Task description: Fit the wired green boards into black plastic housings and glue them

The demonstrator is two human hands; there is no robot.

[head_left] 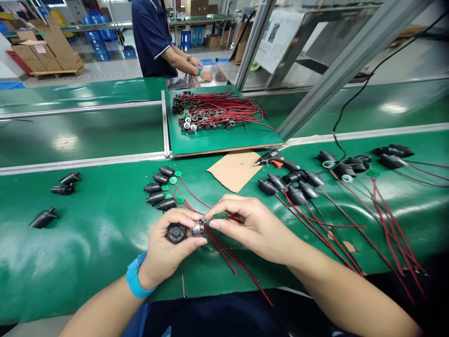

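Near the front of the green bench, my left hand (pixel 168 243) is closed around a small silver motor (pixel 198 228), which lies between thumb and fingertips. A round black plastic housing (pixel 176 232) sits in the same grip, against the palm. My right hand (pixel 249 224) pinches beside the motor's wired end, with a small green disc (pixel 220 215) at its fingertips. Red wires (pixel 224 250) run from near the motor toward the front edge. Just beyond my hands lie several black housings (pixel 154 187) with green discs and red leads. A blue band circles my left wrist.
A glue gun (pixel 280 160) rests by a piece of cardboard (pixel 234 169). Several black housings with red wires (pixel 298 185) lie to the right, and loose black housings (pixel 44 218) at left. A raised green board (pixel 224 140) bears many wired parts. Across the bench stands a co-worker (pixel 154 42).
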